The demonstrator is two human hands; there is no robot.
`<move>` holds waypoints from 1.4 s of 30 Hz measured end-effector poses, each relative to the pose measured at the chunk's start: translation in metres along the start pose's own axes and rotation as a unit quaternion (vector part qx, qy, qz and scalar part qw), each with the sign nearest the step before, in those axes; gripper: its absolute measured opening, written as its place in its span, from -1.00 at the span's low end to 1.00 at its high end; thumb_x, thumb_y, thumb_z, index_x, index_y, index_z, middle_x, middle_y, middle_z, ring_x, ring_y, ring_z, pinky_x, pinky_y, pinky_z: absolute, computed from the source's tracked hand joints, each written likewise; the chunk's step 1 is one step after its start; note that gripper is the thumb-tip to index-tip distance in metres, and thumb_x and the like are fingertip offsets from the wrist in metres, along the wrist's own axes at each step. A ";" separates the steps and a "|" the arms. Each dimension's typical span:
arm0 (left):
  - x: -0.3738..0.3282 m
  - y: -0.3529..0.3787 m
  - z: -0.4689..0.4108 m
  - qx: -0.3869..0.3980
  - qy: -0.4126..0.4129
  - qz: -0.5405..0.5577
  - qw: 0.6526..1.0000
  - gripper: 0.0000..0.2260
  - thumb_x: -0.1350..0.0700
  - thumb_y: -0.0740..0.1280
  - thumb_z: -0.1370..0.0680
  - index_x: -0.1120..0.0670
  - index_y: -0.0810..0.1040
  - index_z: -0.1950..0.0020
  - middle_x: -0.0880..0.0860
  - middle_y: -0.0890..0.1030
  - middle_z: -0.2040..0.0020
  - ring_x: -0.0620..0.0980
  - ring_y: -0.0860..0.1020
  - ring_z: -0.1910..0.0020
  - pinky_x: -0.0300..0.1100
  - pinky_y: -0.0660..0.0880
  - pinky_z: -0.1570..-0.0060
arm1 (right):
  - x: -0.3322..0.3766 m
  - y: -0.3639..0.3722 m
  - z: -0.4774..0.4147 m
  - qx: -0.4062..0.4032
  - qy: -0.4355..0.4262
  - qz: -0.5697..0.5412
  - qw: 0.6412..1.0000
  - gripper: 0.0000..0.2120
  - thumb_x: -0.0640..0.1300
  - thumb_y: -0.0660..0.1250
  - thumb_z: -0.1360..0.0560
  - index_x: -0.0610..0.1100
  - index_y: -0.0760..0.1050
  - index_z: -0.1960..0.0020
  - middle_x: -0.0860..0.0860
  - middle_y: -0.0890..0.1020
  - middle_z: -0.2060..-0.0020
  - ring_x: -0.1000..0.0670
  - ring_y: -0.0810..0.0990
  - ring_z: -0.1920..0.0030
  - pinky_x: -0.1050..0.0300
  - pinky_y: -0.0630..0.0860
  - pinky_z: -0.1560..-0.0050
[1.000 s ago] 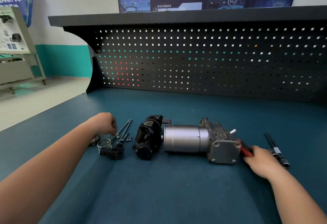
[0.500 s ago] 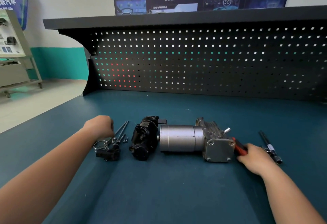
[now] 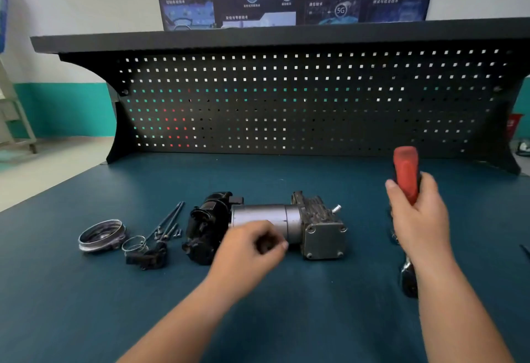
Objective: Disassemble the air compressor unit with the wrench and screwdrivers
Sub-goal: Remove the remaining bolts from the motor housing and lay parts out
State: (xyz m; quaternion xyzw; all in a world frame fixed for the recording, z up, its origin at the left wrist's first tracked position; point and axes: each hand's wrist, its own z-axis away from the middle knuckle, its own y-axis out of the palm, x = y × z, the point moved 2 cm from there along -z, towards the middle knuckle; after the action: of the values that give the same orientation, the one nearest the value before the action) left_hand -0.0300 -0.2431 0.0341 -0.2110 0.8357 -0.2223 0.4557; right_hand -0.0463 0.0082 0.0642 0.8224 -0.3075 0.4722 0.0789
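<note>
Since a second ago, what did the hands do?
The right hand lifted the red-handled tool off the bench and holds it upright. The left hand moved right from the loose bolts to the front of the compressor. Compressor and bolts stayed put.

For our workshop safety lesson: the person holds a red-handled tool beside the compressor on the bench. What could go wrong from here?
1. The silver cylindrical compressor body lies unclamped on the blue bench mat; it might roll or twist once the red-handled tool in the right hand bears on it.
2. The long bolts and small screws lie loose on the mat; a passing arm could scatter them.
</note>
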 end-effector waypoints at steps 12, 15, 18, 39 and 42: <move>0.031 0.069 -0.010 0.036 -0.056 0.004 0.998 -0.86 0.16 0.42 -0.39 -0.03 0.58 0.10 -0.17 0.54 0.29 -0.22 0.50 0.27 -0.32 0.48 0.15 | 0.003 0.005 0.009 -0.011 0.059 -0.191 0.980 -0.86 -0.01 0.28 -0.56 0.07 0.43 0.18 0.13 0.41 0.49 0.16 0.31 0.54 0.27 0.27 0.53; 0.029 0.067 -0.011 -0.017 -0.001 -0.012 1.000 -0.83 0.15 0.43 -0.39 -0.01 0.59 0.04 -0.20 0.52 0.22 -0.20 0.49 0.15 -0.35 0.43 0.06 | -0.008 0.006 0.004 0.033 -0.001 0.088 0.996 -0.86 0.04 0.31 -0.52 0.02 0.39 0.12 0.06 0.49 0.40 0.10 0.46 0.38 0.11 0.34 0.36; 0.024 0.074 -0.009 -0.002 0.009 0.002 1.000 -0.89 0.15 0.39 -0.41 -0.03 0.59 0.11 -0.19 0.53 0.24 -0.21 0.50 0.18 -0.34 0.44 0.07 | -0.028 0.013 -0.004 0.126 0.076 0.232 0.961 -0.83 -0.03 0.23 -0.58 -0.10 0.30 -0.02 0.01 0.46 0.32 -0.11 0.45 0.27 0.03 0.33 0.28; 0.041 0.051 0.017 -0.120 -0.384 0.525 0.750 -0.89 0.24 0.24 -0.53 0.14 0.53 0.17 -0.03 0.43 0.45 -0.13 0.41 0.53 -0.33 0.25 0.58 | 0.033 0.105 -0.011 0.279 -0.093 0.313 0.903 -0.31 0.26 0.32 -0.43 -0.08 0.31 -0.43 -0.03 0.34 -0.34 -0.08 0.23 -0.38 -0.03 0.28 -0.31; 0.048 0.042 0.012 -0.218 -0.383 0.561 0.701 -0.83 0.28 0.17 -0.55 0.10 0.41 0.22 -0.02 0.33 0.42 -0.12 0.31 0.49 -0.33 0.21 0.57 | 0.055 0.172 0.010 0.434 -0.212 0.418 0.769 -0.10 0.34 0.37 -0.34 -0.11 0.17 -0.49 -0.06 0.26 -0.43 -0.12 0.17 -0.44 -0.12 0.19 -0.38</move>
State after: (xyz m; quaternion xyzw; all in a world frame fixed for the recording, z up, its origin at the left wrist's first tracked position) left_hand -0.0497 -0.2381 -0.0274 0.1368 0.5778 0.3626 0.7183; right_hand -0.1183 -0.1570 0.0764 0.6385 -0.3920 0.3556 -0.5588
